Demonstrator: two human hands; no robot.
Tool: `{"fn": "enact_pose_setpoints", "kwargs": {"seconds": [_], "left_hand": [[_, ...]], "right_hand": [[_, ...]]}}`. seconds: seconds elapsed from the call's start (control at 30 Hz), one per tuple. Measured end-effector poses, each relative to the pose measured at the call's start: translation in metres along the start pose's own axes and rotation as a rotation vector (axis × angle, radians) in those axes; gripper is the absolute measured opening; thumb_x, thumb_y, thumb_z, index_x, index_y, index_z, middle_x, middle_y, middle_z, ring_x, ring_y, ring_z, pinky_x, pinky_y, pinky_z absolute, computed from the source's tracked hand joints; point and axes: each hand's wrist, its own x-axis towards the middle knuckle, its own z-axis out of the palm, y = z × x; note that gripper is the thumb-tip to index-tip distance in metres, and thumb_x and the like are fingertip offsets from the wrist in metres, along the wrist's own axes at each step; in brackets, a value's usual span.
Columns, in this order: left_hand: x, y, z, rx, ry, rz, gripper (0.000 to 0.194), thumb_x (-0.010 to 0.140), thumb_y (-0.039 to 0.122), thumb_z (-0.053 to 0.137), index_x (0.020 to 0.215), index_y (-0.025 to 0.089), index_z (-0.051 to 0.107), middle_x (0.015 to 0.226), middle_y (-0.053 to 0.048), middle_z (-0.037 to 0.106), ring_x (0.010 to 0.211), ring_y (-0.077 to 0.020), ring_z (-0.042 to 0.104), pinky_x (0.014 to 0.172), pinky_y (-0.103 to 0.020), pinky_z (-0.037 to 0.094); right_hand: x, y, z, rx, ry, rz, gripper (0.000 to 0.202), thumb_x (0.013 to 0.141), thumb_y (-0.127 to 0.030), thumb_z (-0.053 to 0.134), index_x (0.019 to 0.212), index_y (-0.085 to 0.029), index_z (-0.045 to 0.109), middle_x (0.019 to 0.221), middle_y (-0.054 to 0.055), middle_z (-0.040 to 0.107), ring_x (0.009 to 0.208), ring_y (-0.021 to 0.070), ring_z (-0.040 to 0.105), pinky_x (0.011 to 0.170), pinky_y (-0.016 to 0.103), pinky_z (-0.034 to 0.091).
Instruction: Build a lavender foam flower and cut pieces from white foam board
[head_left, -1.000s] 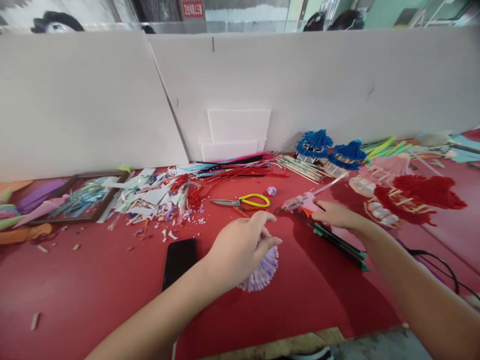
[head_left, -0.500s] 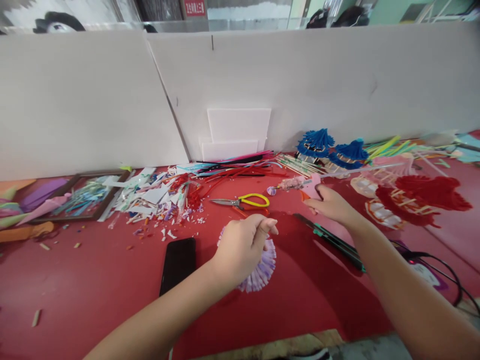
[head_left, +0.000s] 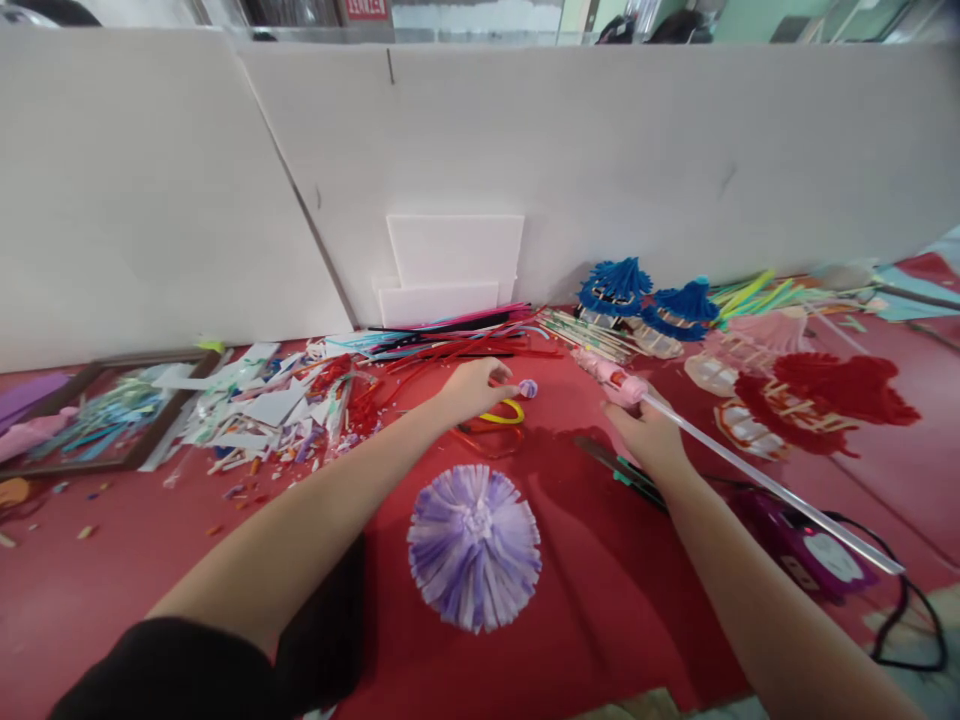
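My right hand (head_left: 649, 430) is wrapped round a pink glue gun (head_left: 634, 390), with a long clear glue stick (head_left: 780, 485) running out of its back. Its nozzle points away to the upper left. My left hand (head_left: 476, 388) reaches across the table, thumb and fingertips closed at a small purple-and-white ball (head_left: 528, 388); whether the ball is off the table I cannot tell. Under this hand lie scissors, their yellow-and-orange handles (head_left: 504, 412) showing and the blades mostly hidden. Closer to me rests a round, pleated purple-and-white piece (head_left: 475, 548).
Paper scraps (head_left: 277, 405) and a frame (head_left: 169, 425) lie left. Coloured strips (head_left: 450, 345) run along the white partition (head_left: 525, 130). Blue (head_left: 615, 285) and red (head_left: 832, 395) roofed models stand right, near a knife (head_left: 630, 475) and a purple corded device (head_left: 810, 550). A black phone (head_left: 330, 620) lies left.
My left hand has moved forward from above the pleated piece to the small ball, uncovering the piece. My right hand has lifted the glue gun, and the glue stick has swung towards me.
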Motion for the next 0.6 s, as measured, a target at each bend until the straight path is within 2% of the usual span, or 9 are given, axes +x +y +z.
{"fn": "enact_pose_setpoints", "kwargs": {"seconds": [0.13,0.2,0.33,0.47,0.6], "left_hand": [[0.029,0.005,0.028,0.074,-0.022,-0.027,0.035,0.09,0.034,0.057,0.12,0.017,0.054,0.121,-0.01,0.057,0.103,-0.0233,0.059,0.085,-0.045,0.051],[0.034,0.008,0.031,0.069,-0.026,-0.046,0.035,0.09,0.034,0.057,0.12,0.017,0.054,0.121,-0.01,0.057,0.103,-0.0232,0.059,0.085,-0.044,0.051],[0.039,0.004,0.028,-0.036,-0.048,-0.068,0.033,0.09,0.034,0.057,0.119,0.018,0.055,0.121,-0.009,0.057,0.102,-0.0224,0.059,0.085,-0.043,0.052],[0.029,0.001,0.021,-0.259,-0.034,-0.083,0.034,0.09,0.034,0.057,0.119,0.017,0.055,0.12,-0.009,0.058,0.101,-0.0225,0.06,0.084,-0.044,0.052],[-0.003,0.009,0.003,-0.555,0.009,-0.119,0.034,0.09,0.033,0.057,0.12,0.017,0.054,0.12,-0.009,0.058,0.101,-0.0225,0.06,0.083,-0.044,0.052]], "right_hand": [[-0.003,0.003,0.004,0.008,-0.014,0.015,0.021,0.07,-0.04,0.054,0.08,-0.021,0.057,0.077,0.006,0.063,0.076,0.0243,0.059,0.071,0.035,0.045],[-0.003,0.004,0.003,0.02,-0.052,0.011,0.021,0.071,-0.037,0.055,0.085,-0.021,0.058,0.076,0.004,0.063,0.072,0.0226,0.059,0.069,0.033,0.045],[-0.001,0.006,0.002,0.052,-0.095,0.006,0.025,0.073,-0.036,0.057,0.094,-0.021,0.057,0.079,0.003,0.063,0.071,0.0207,0.058,0.068,0.031,0.045],[-0.003,0.002,0.003,0.107,-0.053,0.008,0.022,0.074,-0.036,0.058,0.09,-0.022,0.054,0.076,0.001,0.058,0.07,0.0195,0.055,0.069,0.031,0.044],[-0.011,-0.016,0.003,0.198,-0.031,0.004,0.017,0.072,-0.036,0.06,0.075,-0.023,0.049,0.072,-0.001,0.053,0.071,0.0189,0.053,0.072,0.033,0.043]]}}
